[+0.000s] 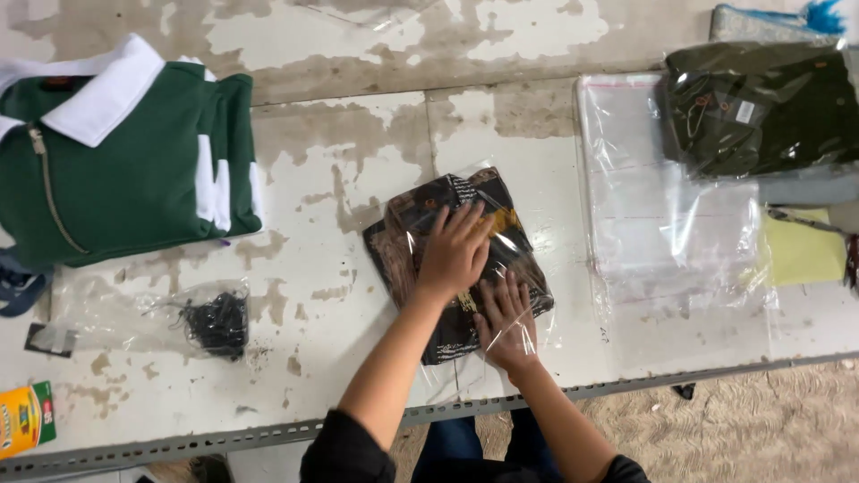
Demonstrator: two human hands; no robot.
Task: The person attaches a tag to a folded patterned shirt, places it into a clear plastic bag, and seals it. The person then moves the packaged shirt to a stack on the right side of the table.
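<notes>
A folded green jacket with white collar lies upper left; below it, a clear bag of black cords. At centre, the left hand and right hand press flat, fingers spread, on a dark patterned garment in a plastic bag. Empty clear bags and a bagged dark garment sit right, on a worn white table.

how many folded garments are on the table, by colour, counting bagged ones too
green with white collar and stripes, unbagged: 1
dark patterned black and brown, in a clear bag under both hands: 1
dark olive, in a clear bag: 1
total: 3
</notes>
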